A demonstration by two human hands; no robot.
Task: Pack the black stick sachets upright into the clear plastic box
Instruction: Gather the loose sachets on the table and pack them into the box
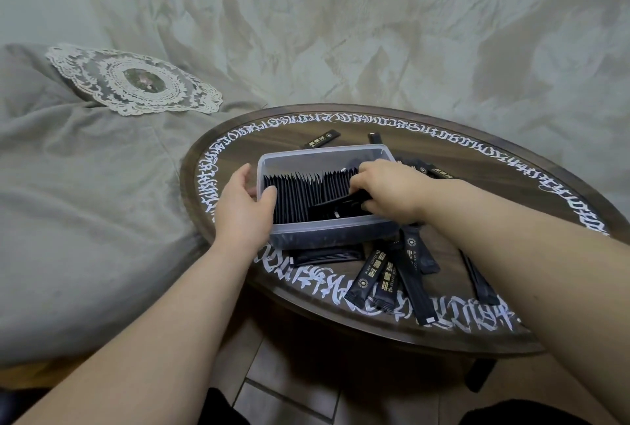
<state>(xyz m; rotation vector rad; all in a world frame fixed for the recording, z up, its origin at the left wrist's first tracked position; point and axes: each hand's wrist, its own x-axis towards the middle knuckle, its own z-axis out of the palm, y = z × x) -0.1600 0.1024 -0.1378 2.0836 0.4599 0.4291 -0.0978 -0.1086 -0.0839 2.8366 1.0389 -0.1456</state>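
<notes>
The clear plastic box [327, 232] stands on the round dark table [477, 165]. A dense row of black stick sachets [300, 192] stands upright inside it. My left hand [243, 208] grips the box's left end, thumb over the rim. My right hand [388, 191] reaches into the box's right side and holds a black sachet [335, 208] that lies tilted over the row. Loose sachets [392, 274] lie on the table in front of the box, and others [320, 139] behind it.
The table's rim carries white lettering [306, 274]. A grey bedcover [85, 203] with a lace doily [136, 83] lies to the left, touching the table edge. Pale curtain fabric [375, 32] hangs behind. Tiled floor [289, 373] shows below.
</notes>
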